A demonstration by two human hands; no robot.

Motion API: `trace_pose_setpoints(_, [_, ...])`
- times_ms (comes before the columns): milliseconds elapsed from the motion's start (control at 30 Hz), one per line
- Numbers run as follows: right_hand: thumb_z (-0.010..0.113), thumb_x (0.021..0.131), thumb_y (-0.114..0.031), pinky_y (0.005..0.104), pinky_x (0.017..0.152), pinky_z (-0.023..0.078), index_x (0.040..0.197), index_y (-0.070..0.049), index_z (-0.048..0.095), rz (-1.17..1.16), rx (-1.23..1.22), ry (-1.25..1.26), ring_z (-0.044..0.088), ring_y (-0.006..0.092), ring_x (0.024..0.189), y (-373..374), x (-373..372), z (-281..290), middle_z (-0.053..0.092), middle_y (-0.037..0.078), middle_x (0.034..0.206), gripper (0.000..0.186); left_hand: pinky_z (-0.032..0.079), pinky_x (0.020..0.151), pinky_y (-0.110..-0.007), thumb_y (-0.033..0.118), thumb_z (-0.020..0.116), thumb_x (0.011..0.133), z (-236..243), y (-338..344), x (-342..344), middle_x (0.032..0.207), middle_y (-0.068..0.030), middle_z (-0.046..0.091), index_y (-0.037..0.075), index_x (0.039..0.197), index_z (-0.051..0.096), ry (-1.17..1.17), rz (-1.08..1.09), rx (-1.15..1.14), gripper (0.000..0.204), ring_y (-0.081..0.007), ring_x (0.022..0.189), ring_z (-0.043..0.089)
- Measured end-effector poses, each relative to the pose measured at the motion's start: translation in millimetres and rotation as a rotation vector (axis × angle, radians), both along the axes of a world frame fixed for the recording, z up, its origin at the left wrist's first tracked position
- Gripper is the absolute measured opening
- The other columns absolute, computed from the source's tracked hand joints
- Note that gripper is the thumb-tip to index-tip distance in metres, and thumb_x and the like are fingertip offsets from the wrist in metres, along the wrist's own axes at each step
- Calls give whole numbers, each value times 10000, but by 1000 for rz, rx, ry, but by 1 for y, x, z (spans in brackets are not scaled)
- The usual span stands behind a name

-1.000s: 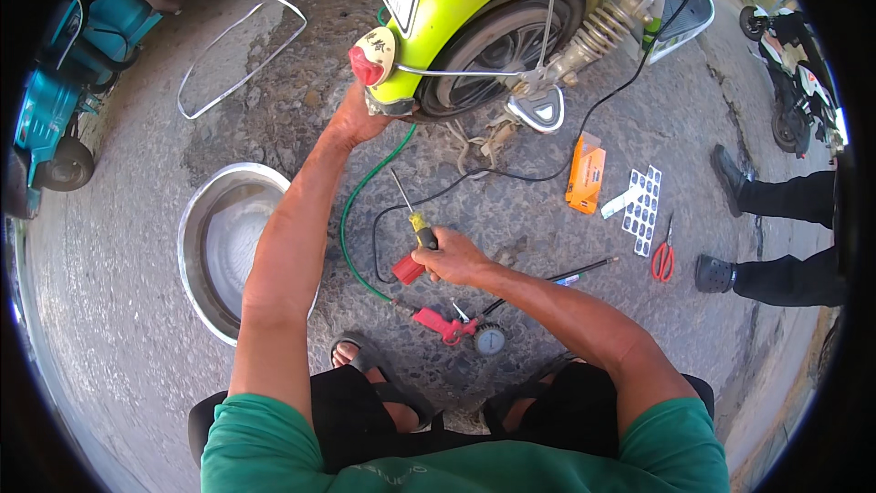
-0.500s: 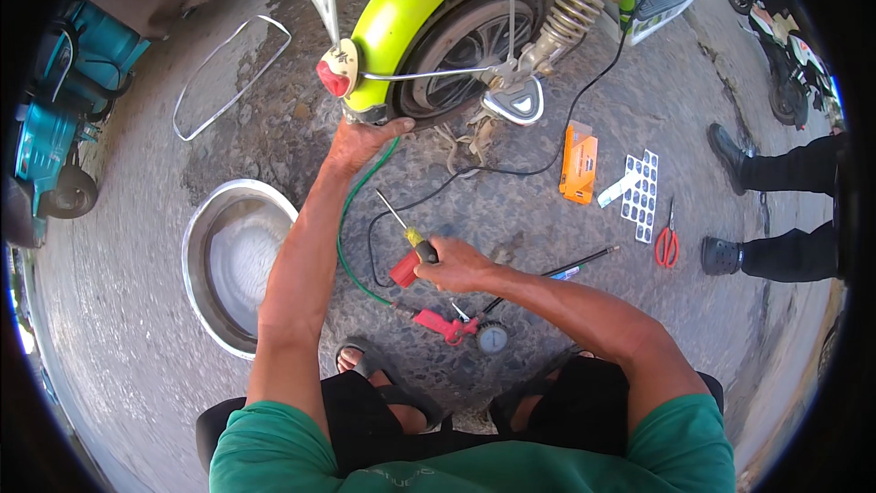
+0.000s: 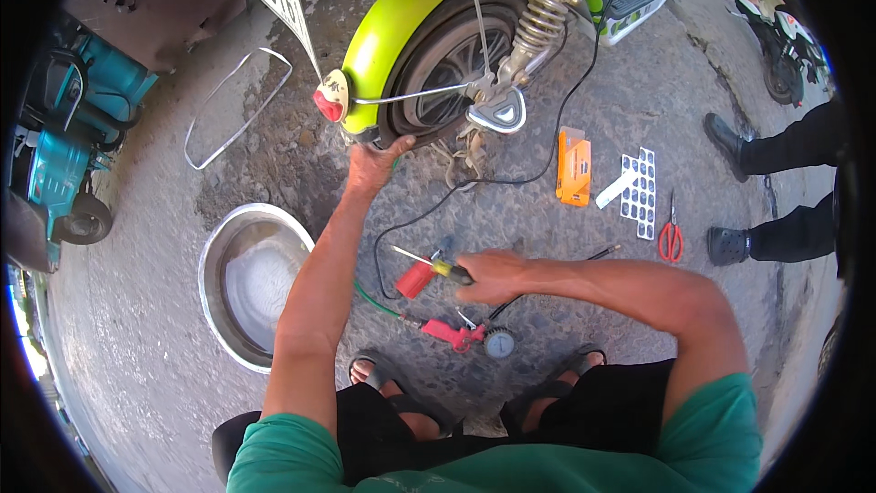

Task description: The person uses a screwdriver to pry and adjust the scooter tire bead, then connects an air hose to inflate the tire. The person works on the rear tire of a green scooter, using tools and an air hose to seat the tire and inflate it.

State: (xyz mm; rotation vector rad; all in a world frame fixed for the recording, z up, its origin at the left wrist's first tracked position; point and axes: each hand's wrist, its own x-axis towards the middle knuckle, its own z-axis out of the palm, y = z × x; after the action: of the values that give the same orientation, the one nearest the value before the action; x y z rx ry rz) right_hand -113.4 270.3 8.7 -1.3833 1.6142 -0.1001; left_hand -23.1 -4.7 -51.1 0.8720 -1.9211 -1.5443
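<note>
Left forearm [image 3: 330, 251] overlaps metal basin [image 3: 207, 285] (orange box [image 3: 573, 169] lies right of screwdriver [image 3: 444, 268]).

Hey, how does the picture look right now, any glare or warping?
In the head view, fisheye warping bends things toward the black rim; in the same view, a washed-out white patch at the far left edge, sheen on the lime-green fender, and the screwdriver in the right hand readable in outline.

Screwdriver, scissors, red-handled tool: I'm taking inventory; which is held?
The screwdriver, its yellow-and-black handle in the right hand; the scissors and red-handled tool lie on the ground.
</note>
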Motion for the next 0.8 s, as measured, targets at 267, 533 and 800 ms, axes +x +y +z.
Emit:
trace_pose_setpoints(267, [637,846,-378,494,728,524,1011,-13,610,-142,187,-18,699,375,805,102,-74,14,694,203,849,401,518,932,-332,195,871,821,3,12,-2,1143,-82,735,-35,1240,659,120,69,22,524,-163,996,665])
trace_pose_setpoints(533, [645,855,-381,426,709,532,1016,4,603,-299,341,-120,714,286,742,121,-80,9,693,161,783,419,484,992,-326,203,868,852,-12,24,-19,1230,-82,704,-13,1291,610,300,146,-83,553,-176,1091,633])
trace_pose_setpoints(800, [635,862,-374,446,730,529,1002,5,600,-225,230,-75,709,312,756,110,-87,4,693,157,778,406,488,1008,-340,143,853,857,-23,27,-21,1261,-79,681,8,1326,587,254,119,106,555,-181,1104,633])
